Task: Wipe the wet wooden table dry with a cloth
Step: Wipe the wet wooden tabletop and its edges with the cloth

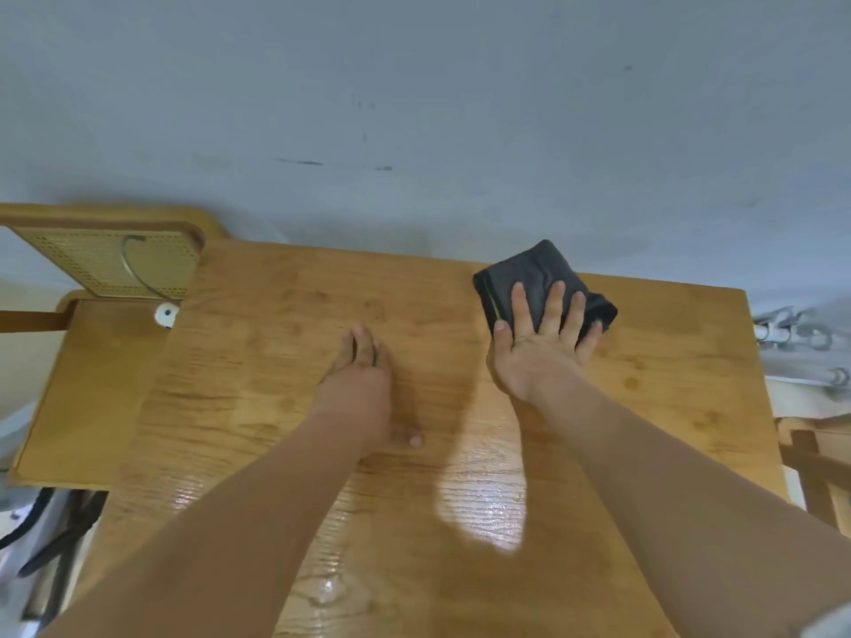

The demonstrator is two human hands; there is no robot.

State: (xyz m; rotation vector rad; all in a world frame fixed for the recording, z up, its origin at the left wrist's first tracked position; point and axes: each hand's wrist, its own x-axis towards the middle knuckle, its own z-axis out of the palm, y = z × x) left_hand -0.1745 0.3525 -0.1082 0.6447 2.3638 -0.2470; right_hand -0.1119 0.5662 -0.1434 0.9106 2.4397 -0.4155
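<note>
A wooden table (258,361) fills the middle of the view, shiny with water near its front. A folded dark grey cloth (534,276) lies near the table's far edge, right of centre. My right hand (541,343) presses flat on the cloth, fingers spread over its near part. My left hand (361,379) rests flat on the bare wood at the table's centre, fingers together, thumb out to the right. It holds nothing.
A wooden chair with a woven cane back (106,264) and a lower wooden surface (87,393) stand to the left of the table. A grey wall (414,108) runs behind. White pipes (801,338) and another wooden piece (819,462) are at the right edge.
</note>
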